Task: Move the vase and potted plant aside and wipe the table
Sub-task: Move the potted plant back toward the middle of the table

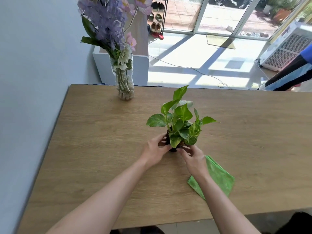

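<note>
1. A pale grey wall (33,65) runs along the left edge of the wooden worktop (101,149), touching it from the far left corner to the near side.
2. The vase (124,78), clear glass with white pebbles at its base and purple and pink flowers above, stands upright near the far edge, toward the far left corner. Bare wood lies between it and the left edge.
3. The left hand (154,150) curls its fingers round the left side of the dark pot of the potted plant (179,125); this grip is clamped on the pot.
4. The potted plant sits about mid-worktop, upright, its green and yellow leaves spreading above both hands. Whether the pot rests on the wood or is lifted off it cannot be told.
5. The right hand (194,157) pinches the pot's near right side, its grip also closed on the pot.
6. A folded green cloth (217,178) lies flat on the worktop just beside the right wrist, partly under the forearm, toward the near edge.
7. The right half of the worktop is open wood out to the frame's edge.
8. Beyond the far edge are a sunlit tiled floor (194,53), a shoe rack (157,19), glass doors and a white appliance (287,48) at far right.
</note>
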